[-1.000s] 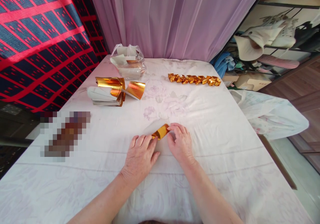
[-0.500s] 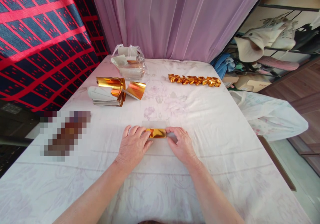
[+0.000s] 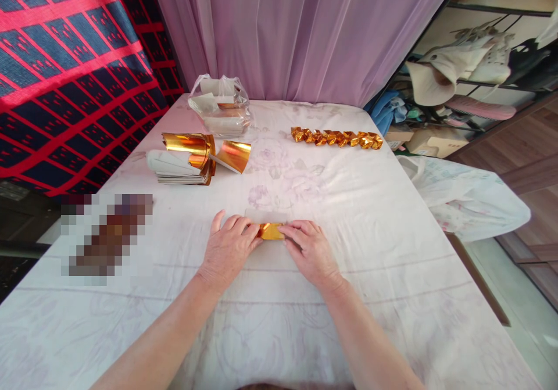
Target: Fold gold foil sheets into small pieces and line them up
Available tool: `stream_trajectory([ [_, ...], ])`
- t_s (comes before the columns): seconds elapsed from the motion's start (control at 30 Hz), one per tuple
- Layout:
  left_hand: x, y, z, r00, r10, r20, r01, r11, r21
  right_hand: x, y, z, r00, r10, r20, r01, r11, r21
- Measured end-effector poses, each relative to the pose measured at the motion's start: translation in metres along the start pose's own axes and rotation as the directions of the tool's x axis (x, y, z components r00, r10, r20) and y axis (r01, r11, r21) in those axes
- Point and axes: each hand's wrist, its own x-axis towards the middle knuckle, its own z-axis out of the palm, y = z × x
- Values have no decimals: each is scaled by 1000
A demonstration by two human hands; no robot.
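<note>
Since half a second ago the two hands have closed in on each other, so that less of the gold foil piece shows between them than before. The foil piece lies flat on the white cloth near the middle of the table, a little toward the person. The left hand rests palm down with its fingers bent onto the foil's left end; the right hand does likewise on the right end, fingertips pressing on the foil. Whether either hand pinches the foil or only presses it down cannot be told for certain from this angle. Further back on the left sits a stack of paper sheets with curled gold sheets on top, and behind it a clear plastic bag. Well apart, toward the far right, a row of folded gold pieces lies in a line. A purple curtain hangs behind the table.
</note>
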Motion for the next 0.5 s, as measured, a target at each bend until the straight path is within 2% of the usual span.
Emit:
stream_trajectory([
  [0.13, -2, -1, 0, 1000, -9, 3, 9, 1000, -22, 3, -7, -2, 997, -75, -23, 71, 986, -150],
  [0.27, -4, 1, 0, 997, -71, -17, 69, 993, -96, 3, -15, -8, 988, -147, -37, 132, 956, -261],
  [0.37, -3, 5, 1, 992, -125, -29, 121, 986, -116, 2, -18, -8, 980, -196, -15, 185, 946, -267],
  [0.5, 0, 8, 3, 984, -176, -17, 172, 976, -137, 4, -17, -3, 970, -240, 44, 244, 954, -175],
])
